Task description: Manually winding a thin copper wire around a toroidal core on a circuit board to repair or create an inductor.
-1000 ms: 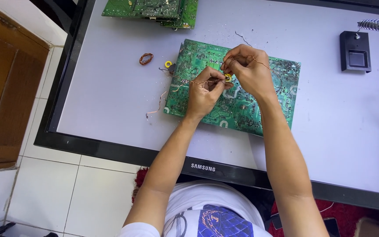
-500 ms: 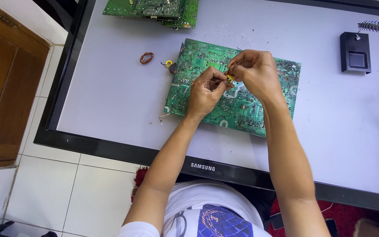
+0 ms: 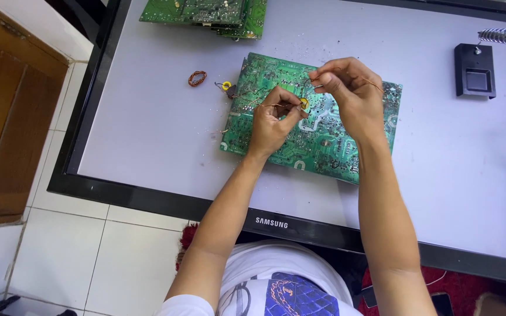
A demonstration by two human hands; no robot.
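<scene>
Over the green circuit board, lying flat mid-surface, the left hand pinches a small yellow ring core while the right hand, fingers together, pulls thin copper wire. Keeping the wire taut and the core steady should serve best.

My two arms are bare from shoulder to wrist, with no watch, ring or glove on my left hand or my right hand. Nearest me shows my white short-sleeved cotton shirt, with a blue printed patch on its front crossed by gold chain lines.
</scene>
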